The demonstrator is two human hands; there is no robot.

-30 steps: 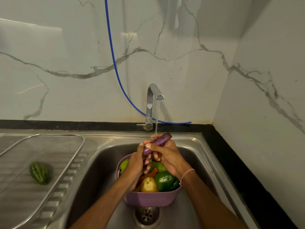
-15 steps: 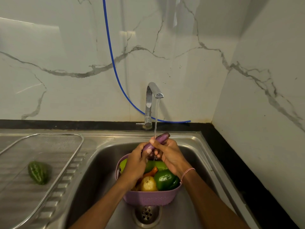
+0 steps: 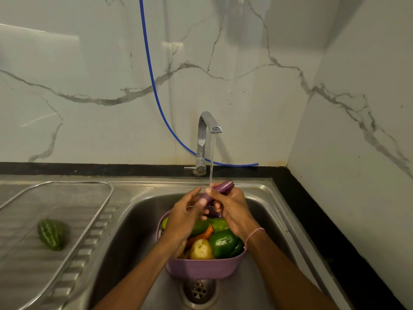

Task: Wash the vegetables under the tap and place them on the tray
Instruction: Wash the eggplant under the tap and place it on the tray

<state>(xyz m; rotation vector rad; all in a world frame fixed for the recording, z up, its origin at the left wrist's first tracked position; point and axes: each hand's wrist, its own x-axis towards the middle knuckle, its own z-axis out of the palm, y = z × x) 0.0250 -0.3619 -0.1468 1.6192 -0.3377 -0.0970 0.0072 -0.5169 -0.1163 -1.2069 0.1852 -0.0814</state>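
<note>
Head view: left hand (image 3: 185, 217), right hand (image 3: 233, 206) grip eggplant (image 3: 221, 187) under tap (image 3: 204, 135); basket (image 3: 201, 268) holds pepper (image 3: 224, 242), potato (image 3: 201, 249), carrot (image 3: 209, 231); tray (image 3: 67, 195) holds gourd (image 3: 51, 234).

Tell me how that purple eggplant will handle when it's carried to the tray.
Likely slippery: the eggplant is smooth-skinned and wet under the running tap. Probably stiff: its end juts past the right hand without drooping. Long and round, it may roll on the tray.

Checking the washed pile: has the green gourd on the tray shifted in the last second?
No. The gourd sits at the same spot on the tray, equally far from its rim.
</note>
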